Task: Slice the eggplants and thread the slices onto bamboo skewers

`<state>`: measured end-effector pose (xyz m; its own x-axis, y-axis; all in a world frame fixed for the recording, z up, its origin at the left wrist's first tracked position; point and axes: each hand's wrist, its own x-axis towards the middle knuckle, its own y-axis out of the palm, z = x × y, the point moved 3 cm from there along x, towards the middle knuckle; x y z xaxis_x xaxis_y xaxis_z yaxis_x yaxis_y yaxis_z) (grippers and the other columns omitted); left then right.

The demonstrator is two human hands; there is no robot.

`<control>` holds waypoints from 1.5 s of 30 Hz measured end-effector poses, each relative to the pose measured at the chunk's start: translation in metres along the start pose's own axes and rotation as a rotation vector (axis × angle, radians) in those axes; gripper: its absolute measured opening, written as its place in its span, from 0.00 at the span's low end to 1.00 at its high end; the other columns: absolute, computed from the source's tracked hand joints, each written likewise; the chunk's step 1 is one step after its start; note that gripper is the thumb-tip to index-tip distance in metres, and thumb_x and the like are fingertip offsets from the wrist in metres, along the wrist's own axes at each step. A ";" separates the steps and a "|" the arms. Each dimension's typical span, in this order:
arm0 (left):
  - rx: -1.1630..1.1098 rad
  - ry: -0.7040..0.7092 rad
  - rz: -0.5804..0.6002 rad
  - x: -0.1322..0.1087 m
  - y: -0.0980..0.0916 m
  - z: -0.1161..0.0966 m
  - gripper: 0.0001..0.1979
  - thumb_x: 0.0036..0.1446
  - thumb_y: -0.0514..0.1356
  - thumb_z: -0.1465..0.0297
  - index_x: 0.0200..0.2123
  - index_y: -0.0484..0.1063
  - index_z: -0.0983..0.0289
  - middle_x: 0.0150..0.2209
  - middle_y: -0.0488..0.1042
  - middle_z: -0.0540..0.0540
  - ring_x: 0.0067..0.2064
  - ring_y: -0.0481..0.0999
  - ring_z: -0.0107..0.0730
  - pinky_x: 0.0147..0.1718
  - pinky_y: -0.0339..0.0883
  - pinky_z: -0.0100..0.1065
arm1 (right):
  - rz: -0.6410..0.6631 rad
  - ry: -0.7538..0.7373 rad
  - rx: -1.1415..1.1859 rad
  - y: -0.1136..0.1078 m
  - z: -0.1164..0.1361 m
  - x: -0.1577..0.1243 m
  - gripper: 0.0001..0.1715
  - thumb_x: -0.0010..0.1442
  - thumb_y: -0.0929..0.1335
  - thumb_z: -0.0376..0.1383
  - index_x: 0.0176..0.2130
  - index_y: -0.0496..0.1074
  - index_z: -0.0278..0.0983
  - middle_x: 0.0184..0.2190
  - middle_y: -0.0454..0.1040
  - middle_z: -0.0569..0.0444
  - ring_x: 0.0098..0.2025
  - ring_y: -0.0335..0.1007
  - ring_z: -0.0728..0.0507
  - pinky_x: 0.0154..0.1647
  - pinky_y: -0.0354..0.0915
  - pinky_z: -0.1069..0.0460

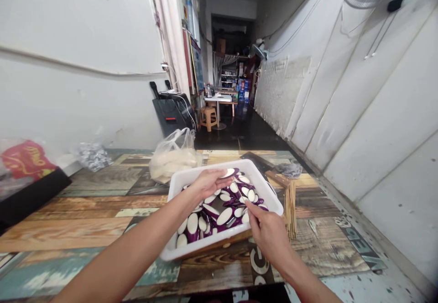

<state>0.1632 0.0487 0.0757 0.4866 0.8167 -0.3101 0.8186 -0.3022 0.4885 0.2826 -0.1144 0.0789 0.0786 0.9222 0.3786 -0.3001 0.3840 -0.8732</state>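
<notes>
A white plastic tub (224,168) on the table holds many slices of purple-skinned eggplant (226,215) with pale flesh. Above its far side, my left hand (209,185) is closed on one eggplant slice (230,173), held between thumb and fingers. Over the tub's right part, my right hand (262,223) pinches a thin wooden skewer (238,192) that slants up toward the slice. Whether the skewer's tip touches or enters the slice is too small to tell. A bundle of skewers (290,209) lies just right of the tub.
A cleaver with a wooden handle (278,178) lies behind the skewers, beside a crumpled grey plastic bag (290,170). Behind the tub sits a clear bag (174,159) with pale contents. Red packaging (27,161) is at far left. A stool (208,118) stands on the floor beyond.
</notes>
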 end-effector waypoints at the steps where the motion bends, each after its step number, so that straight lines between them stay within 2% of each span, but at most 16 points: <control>1: -0.005 0.000 0.006 0.000 0.000 0.000 0.02 0.49 0.60 0.81 0.30 0.69 0.74 0.33 0.76 0.66 0.38 0.77 0.44 0.43 0.70 0.41 | 0.000 0.002 0.001 0.001 0.000 0.000 0.21 0.59 0.59 0.32 0.50 0.70 0.36 0.26 0.79 0.49 0.24 0.74 0.43 0.24 0.58 0.54; 15: -0.033 0.003 -0.023 -0.006 0.005 -0.003 0.02 0.51 0.57 0.83 0.28 0.69 0.75 0.30 0.76 0.64 0.38 0.77 0.43 0.42 0.71 0.39 | -0.029 -0.013 0.092 0.002 -0.001 -0.002 0.22 0.60 0.58 0.33 0.51 0.70 0.34 0.26 0.79 0.49 0.22 0.73 0.44 0.23 0.57 0.54; 25: -0.012 0.030 -0.006 -0.008 0.007 -0.003 0.01 0.50 0.58 0.82 0.28 0.69 0.75 0.34 0.75 0.68 0.39 0.76 0.45 0.43 0.70 0.39 | -0.014 0.004 0.064 0.000 0.000 -0.001 0.22 0.60 0.58 0.32 0.51 0.70 0.34 0.25 0.79 0.49 0.24 0.74 0.43 0.24 0.58 0.54; 39: 0.083 0.083 0.063 -0.015 0.013 -0.001 0.02 0.47 0.62 0.80 0.27 0.71 0.74 0.31 0.75 0.63 0.34 0.77 0.38 0.42 0.71 0.38 | 0.001 0.052 0.194 -0.005 0.005 0.005 0.20 0.60 0.57 0.31 0.44 0.73 0.33 0.24 0.78 0.49 0.24 0.73 0.44 0.25 0.60 0.55; 45: 0.125 0.084 0.098 -0.018 0.015 0.002 0.02 0.49 0.62 0.78 0.27 0.72 0.73 0.30 0.75 0.61 0.34 0.77 0.36 0.40 0.71 0.36 | -0.033 0.070 0.274 -0.005 0.007 0.009 0.20 0.60 0.57 0.31 0.45 0.73 0.32 0.24 0.77 0.49 0.23 0.71 0.45 0.24 0.60 0.55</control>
<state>0.1675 0.0288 0.0869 0.5430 0.8171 -0.1937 0.8025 -0.4371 0.4060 0.2786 -0.1086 0.0887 0.1550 0.9141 0.3748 -0.5413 0.3959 -0.7418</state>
